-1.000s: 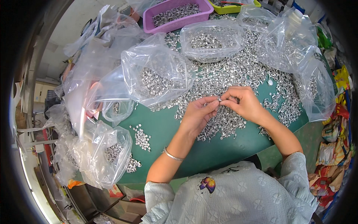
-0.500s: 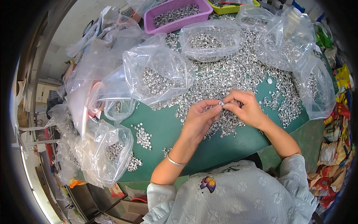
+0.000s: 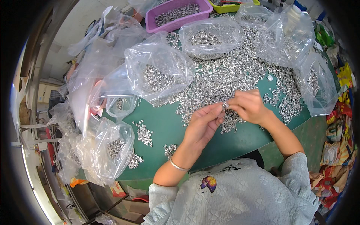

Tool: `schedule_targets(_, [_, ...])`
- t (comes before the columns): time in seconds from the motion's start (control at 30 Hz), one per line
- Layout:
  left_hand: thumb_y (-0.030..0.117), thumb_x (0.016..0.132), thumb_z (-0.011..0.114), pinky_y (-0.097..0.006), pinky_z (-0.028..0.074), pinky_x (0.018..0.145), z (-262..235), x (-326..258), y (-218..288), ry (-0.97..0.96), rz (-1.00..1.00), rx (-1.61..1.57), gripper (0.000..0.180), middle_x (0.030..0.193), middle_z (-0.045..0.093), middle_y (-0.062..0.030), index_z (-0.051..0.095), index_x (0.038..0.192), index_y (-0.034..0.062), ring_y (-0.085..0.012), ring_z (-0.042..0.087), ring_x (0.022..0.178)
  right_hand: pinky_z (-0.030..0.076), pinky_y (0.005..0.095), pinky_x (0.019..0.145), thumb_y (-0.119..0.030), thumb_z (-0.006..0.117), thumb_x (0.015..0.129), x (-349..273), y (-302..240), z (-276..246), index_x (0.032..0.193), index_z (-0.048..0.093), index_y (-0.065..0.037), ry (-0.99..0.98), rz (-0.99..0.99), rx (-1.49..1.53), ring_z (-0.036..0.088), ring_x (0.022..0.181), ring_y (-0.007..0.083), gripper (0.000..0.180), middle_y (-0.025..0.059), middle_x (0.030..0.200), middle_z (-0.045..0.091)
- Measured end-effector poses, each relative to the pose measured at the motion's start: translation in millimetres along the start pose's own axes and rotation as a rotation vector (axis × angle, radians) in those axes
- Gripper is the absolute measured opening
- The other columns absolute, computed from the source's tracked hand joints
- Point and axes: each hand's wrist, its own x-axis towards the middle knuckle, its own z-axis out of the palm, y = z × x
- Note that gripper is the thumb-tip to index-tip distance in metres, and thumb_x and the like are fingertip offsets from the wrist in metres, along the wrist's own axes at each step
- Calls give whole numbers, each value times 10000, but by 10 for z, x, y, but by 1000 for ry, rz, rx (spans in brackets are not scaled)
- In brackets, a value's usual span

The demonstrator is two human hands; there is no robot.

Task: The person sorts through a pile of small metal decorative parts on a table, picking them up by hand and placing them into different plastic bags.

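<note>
Fingertips of both hands meet over the near edge of a wide heap of small silver metal pieces (image 3: 213,80). My left hand (image 3: 204,122), with a bangle on its wrist, pinches one small silver metal piece (image 3: 225,105) between thumb and forefinger. From the other side, my right hand (image 3: 249,106) grips the same piece with bent fingers. The piece looks curved like those in the heap, but its exact kind is too small to tell. Below the hands lies the bare green tabletop (image 3: 225,146).
Clear plastic bags of metal pieces stand around the heap, one at the left (image 3: 157,75) and one at the right (image 3: 317,86). Behind are a purple basket (image 3: 180,24) and a yellow-green tray (image 3: 240,7). Small piles (image 3: 144,135) lie at the left, near another bag (image 3: 108,153).
My right hand has turned and closed its fingers more, dropping slightly. The left hand has shifted a little downward. The small piece stays between them.
</note>
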Motion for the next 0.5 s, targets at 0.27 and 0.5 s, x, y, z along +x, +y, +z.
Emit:
schedule_targets(0.27, [80, 859, 552, -252, 474, 675, -106, 17, -43, 81, 70, -198, 187, 848, 582, -77, 575, 986, -56, -152, 547, 778, 421, 308, 401, -133, 643, 739, -45, -13, 19, 815, 618, -92, -33, 32, -278, 555, 489, 196, 90, 42, 611, 520])
schedule_targets(0.5, [85, 793, 462, -293, 429, 645, -499, 59, -95, 51, 194, -278, 235, 826, 504, -103, 535, 953, -70, -194, 481, 763, 466, 398, 589, -177, 590, 826, -178, 243, -83, 905, 628, -54, -139, 766, -100, 592, 610, 326, 151, 112, 736, 634])
